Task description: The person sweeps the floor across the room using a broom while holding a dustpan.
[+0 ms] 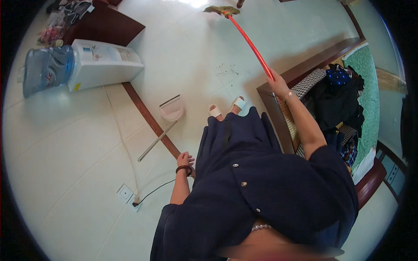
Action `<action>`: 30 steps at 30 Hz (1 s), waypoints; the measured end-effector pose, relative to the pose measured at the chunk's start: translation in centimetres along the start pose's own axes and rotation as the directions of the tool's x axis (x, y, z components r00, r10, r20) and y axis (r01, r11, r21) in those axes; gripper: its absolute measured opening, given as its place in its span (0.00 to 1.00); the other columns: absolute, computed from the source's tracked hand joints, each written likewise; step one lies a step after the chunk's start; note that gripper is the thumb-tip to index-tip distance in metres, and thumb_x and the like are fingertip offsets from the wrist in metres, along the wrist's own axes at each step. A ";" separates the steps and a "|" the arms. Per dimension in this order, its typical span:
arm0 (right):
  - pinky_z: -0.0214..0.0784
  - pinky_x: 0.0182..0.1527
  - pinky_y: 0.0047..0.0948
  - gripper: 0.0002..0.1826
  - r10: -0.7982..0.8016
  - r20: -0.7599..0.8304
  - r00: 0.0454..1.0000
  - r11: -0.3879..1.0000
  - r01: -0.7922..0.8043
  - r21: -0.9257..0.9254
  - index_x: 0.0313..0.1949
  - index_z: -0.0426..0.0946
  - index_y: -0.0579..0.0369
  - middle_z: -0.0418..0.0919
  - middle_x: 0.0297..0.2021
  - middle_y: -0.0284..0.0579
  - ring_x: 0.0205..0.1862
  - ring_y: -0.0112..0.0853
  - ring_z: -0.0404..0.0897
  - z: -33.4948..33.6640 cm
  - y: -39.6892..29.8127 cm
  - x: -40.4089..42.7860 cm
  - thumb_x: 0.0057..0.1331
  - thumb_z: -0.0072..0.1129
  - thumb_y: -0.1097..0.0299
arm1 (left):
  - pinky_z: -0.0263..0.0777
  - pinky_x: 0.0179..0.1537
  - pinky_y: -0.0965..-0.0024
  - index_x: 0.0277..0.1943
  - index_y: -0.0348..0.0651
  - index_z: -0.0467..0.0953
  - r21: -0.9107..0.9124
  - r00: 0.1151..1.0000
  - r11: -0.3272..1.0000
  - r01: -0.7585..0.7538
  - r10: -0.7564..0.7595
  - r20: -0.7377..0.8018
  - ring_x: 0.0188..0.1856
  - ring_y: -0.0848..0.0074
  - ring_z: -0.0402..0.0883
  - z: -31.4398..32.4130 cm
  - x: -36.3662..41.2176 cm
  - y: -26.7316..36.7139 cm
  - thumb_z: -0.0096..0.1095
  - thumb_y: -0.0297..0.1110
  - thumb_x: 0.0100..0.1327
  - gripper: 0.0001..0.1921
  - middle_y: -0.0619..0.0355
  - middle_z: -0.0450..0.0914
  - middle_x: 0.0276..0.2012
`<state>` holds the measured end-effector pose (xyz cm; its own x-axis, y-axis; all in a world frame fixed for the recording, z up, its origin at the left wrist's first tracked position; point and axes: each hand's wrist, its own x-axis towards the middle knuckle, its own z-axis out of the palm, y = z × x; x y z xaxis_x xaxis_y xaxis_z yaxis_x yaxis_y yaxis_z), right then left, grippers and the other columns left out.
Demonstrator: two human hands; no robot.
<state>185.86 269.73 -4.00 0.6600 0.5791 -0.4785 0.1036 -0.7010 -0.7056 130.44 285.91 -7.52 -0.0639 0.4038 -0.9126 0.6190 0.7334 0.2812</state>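
My right hand [277, 84] is closed around the red handle of a broom [250, 45]. The broom's straw head [222, 10] rests on the tiled floor at the top of the view. Between the broom head and my feet lies a scatter of dark debris [228, 69]. My left hand [185, 159] hangs at my side with nothing in it, its fingers loosely bent and apart. Forward of it, a long-handled dustpan [172, 109] leans by the wall at the left, its metal handle [156, 142] pointing back towards me.
A white water dispenser [106, 65] with a blue bottle [49, 70] stands left, beside a dark wooden cabinet [104, 23]. A wooden-framed seat or bed [274, 114] heaped with dark clothes [333, 98] is close on my right. A cord [156, 189] runs from a wall socket [125, 193].
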 end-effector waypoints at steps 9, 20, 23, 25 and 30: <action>0.61 0.58 0.37 0.30 0.186 0.233 0.955 0.944 -0.107 -0.312 0.65 0.53 0.56 0.69 0.54 0.60 0.56 0.48 0.70 5.2 6.6 -13.9 0.66 0.46 0.61 | 0.74 0.21 0.67 0.64 0.47 0.49 -0.490 0.906 0.856 -0.164 -0.066 -0.418 0.29 0.64 0.80 -11.1 1.7 1.5 0.60 0.32 0.59 0.34 0.46 0.72 0.44; 0.67 0.46 0.26 0.25 0.303 0.167 0.938 0.952 -0.304 -0.017 0.60 0.62 0.61 0.75 0.41 0.48 0.42 0.26 0.75 -2.7 -2.1 -31.0 0.66 0.50 0.66 | 0.75 0.23 0.66 0.57 0.51 0.55 -0.635 0.866 0.715 -0.294 -0.082 -0.493 0.27 0.62 0.78 -11.4 2.9 9.1 0.68 0.43 0.54 0.33 0.49 0.73 0.44; 0.68 0.46 0.26 0.24 0.278 0.014 0.960 0.957 -0.276 -0.091 0.61 0.62 0.57 0.76 0.39 0.49 0.41 0.28 0.76 -2.2 -0.5 -25.7 0.66 0.50 0.66 | 0.76 0.24 0.64 0.55 0.48 0.59 -0.645 0.827 0.692 -0.326 -0.122 -0.549 0.28 0.60 0.79 -12.6 4.4 9.2 0.69 0.47 0.53 0.32 0.49 0.71 0.45; 0.68 0.49 0.33 0.24 -0.203 -0.149 0.968 0.929 0.142 -0.343 0.61 0.62 0.55 0.77 0.43 0.57 0.46 0.42 0.78 -2.0 0.9 -18.9 0.66 0.48 0.66 | 0.77 0.26 0.63 0.56 0.47 0.59 -0.763 0.883 0.616 -0.199 -0.225 -0.412 0.32 0.58 0.80 -13.2 5.1 9.0 0.67 0.47 0.54 0.32 0.48 0.70 0.47; 0.68 0.43 0.45 0.18 -0.105 -0.118 0.987 0.968 0.074 -0.240 0.54 0.65 0.55 0.76 0.39 0.63 0.42 0.54 0.75 -2.4 3.1 -2.3 0.66 0.42 0.62 | 0.77 0.31 0.59 0.58 0.49 0.58 -0.566 0.912 0.815 -0.126 -0.129 -0.389 0.35 0.52 0.80 -13.1 5.0 7.8 0.58 0.53 0.59 0.30 0.47 0.69 0.48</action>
<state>186.41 265.22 -3.82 0.7289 0.5962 -0.3366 0.3279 -0.7356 -0.5927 124.74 300.79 -5.98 -0.4429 0.4864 -0.7532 0.0692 0.8561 0.5122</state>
